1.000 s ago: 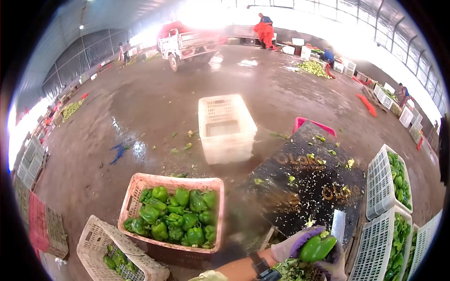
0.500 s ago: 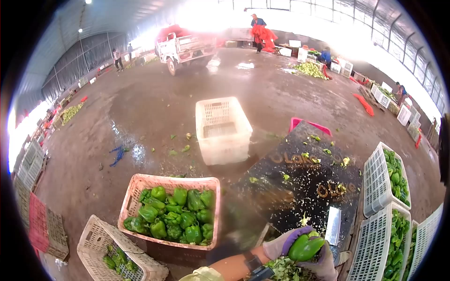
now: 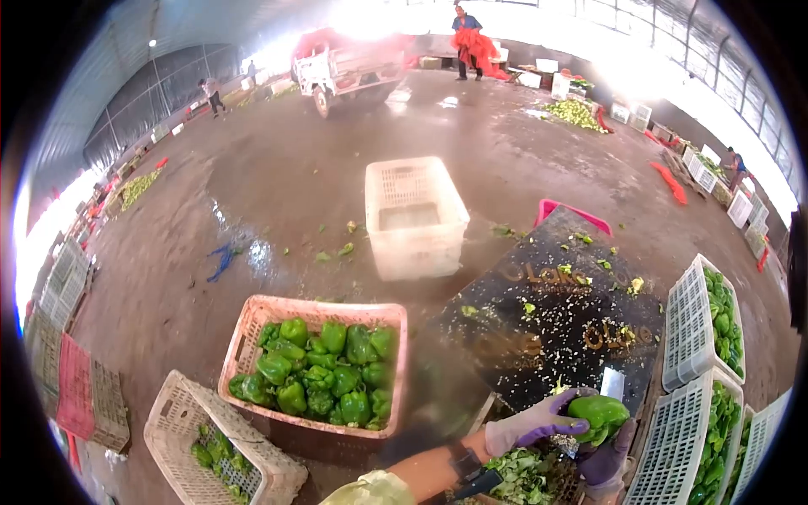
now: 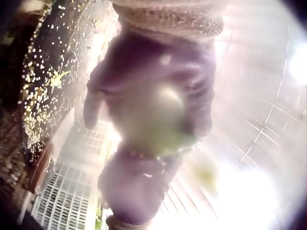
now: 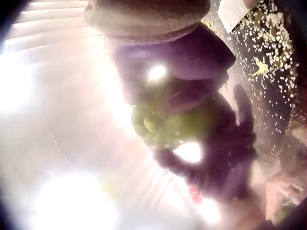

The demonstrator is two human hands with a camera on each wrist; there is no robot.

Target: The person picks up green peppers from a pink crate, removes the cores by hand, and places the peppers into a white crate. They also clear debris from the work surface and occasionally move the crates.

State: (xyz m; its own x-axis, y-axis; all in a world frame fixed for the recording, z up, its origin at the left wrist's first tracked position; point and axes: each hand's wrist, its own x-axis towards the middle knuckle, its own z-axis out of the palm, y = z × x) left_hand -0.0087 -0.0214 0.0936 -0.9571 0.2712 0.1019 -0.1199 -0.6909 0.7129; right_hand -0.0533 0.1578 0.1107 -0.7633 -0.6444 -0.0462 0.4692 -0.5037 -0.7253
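Both hands wear grey gloves with purple palms. At the lower right of the head view they hold one green bell pepper between them. The left hand grips it from the left, with fingers over the far side and the thumb along the near side. From the right and below, the right hand cups the same pepper. In the right wrist view the pepper shows between the two purple gloves, partly covered by their fingers. A broad metal blade lies on the black board just beyond the hands.
A pink crate of green bell peppers stands left of the hands, beside a tilted white crate with a few peppers. Ahead is a white crate. Crates of green peppers line the right. Leafy scraps lie below the hands.
The pepper has been turned in the hands, its end now facing differently, and the left hand's fingers have spread further round it. The head view has shifted slightly; a far person has moved.
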